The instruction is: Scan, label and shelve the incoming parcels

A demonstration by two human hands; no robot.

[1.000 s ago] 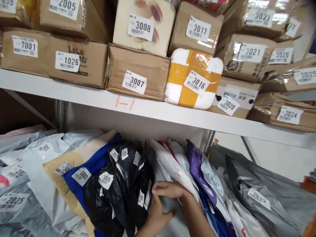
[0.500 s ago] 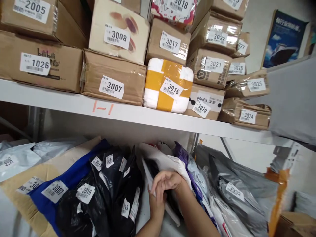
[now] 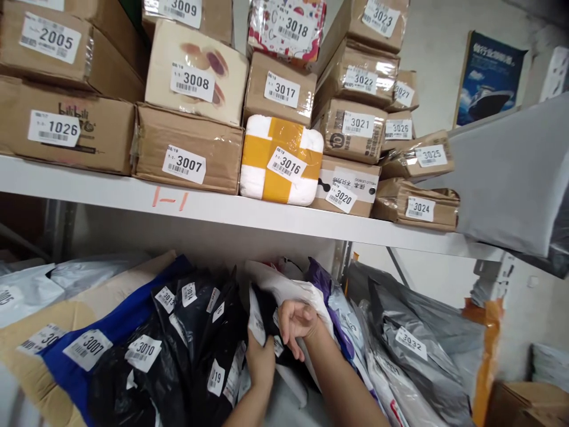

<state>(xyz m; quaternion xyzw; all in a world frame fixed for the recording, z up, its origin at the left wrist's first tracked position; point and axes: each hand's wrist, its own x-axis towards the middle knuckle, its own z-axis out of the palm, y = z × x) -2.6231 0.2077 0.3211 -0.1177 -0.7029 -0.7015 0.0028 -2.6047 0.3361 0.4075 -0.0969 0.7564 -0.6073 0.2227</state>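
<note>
My left hand [image 3: 261, 359] is closed on the edge of a pale plastic mailing bag [image 3: 255, 314] in the lower shelf's row of parcels. My right hand [image 3: 299, 323] is just to the right, with its fingers loosely curled and apart and nothing visible in them. Behind it lies a white mailing bag [image 3: 306, 290]. A dark bag [image 3: 265, 305] shows between the two hands. Left of my left hand stand black bags [image 3: 222, 356] with number labels. To the right are a purple bag [image 3: 320, 279] and a grey bag [image 3: 400, 320] labelled 3032.
Above runs a white shelf board [image 3: 213, 214] marked 1-1, loaded with labelled cardboard boxes [image 3: 189, 163] and a white parcel with yellow tape [image 3: 281, 160]. A blue bag [image 3: 95, 338] and a tan padded bag [image 3: 53, 356] lie at left. Orange tape [image 3: 486, 350] wraps the right post.
My left hand has moved left and up and now grips the pale bag's edge. My right hand stands apart from it, no longer overlapping. The view has shifted, moving the shelf boxes leftward.
</note>
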